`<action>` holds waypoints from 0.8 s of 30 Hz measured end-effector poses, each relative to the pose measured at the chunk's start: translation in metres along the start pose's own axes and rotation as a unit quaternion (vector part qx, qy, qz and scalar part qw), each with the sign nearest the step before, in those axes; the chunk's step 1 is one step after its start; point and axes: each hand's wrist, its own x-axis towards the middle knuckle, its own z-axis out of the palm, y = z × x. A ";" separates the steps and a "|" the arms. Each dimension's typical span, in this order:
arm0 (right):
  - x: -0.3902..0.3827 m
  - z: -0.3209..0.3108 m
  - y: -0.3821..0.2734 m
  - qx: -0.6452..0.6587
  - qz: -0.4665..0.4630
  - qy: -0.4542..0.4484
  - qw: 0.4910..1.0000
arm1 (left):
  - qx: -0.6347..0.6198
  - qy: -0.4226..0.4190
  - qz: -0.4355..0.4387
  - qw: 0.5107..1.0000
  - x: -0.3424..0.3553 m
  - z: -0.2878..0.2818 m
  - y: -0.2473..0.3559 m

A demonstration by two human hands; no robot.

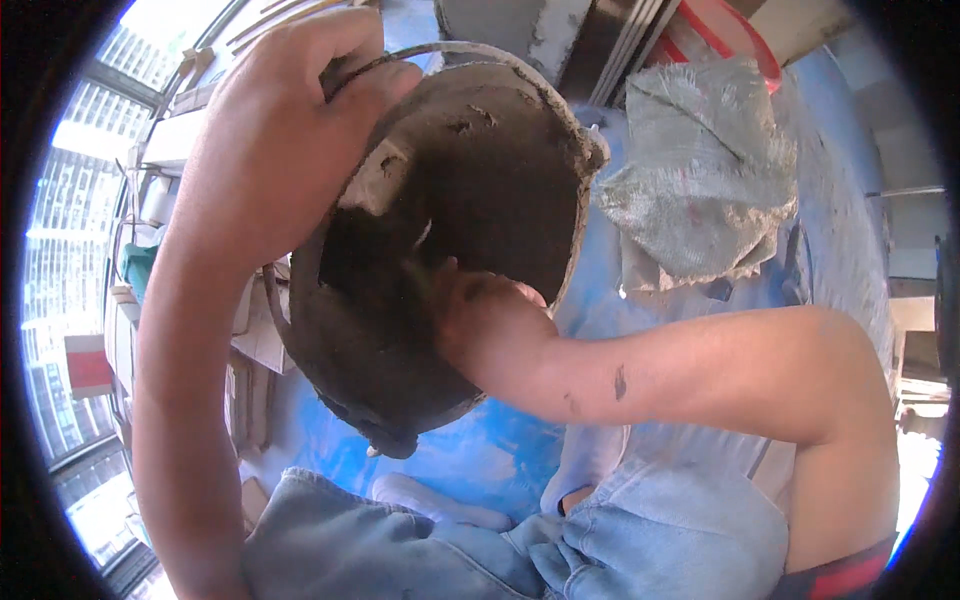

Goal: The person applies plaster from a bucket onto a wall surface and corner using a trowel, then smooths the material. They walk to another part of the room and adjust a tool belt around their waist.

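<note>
- The left hand (285, 130) is closed at the upper left side of a dark bucket (480, 180); its thumb and fingers have hold of the thin handle (440, 47) near the rim.
- The bucket is tilted, so that its mouth faces the person; it is above the near side of the blue floor (500, 445), in front of the knees. I cannot tell whether its bottom touches the floor.
- Its inner wall is dark, with rough, dried-looking greyish patches close to the upper rim.
- The right hand (490, 315) reaches over the lower right rim into the bucket. Its fingers are bent and partly lost in the shadow; I cannot tell how far they close, or if they hold something.
- A crumpled woven sack (700, 180) lies to the right of the bucket, toward the far right corner of the floor.
- Below the bucket are the person's light blue jeans (400, 545).
</note>
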 end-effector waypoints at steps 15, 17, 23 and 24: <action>-0.002 -0.026 0.055 0.183 -0.006 -0.032 0.983 | -0.081 -0.029 -0.012 0.996 0.008 -0.004 -0.027; 0.004 -0.002 0.032 0.120 0.015 0.058 0.991 | -0.056 -0.024 0.001 0.998 0.007 0.001 -0.016; -0.042 0.040 0.006 0.083 0.089 -0.033 0.992 | -0.057 -0.029 0.001 0.998 0.016 0.004 0.005; -0.032 0.030 0.013 0.113 0.027 -0.042 0.992 | -0.036 -0.031 -0.014 0.999 0.013 0.004 -0.001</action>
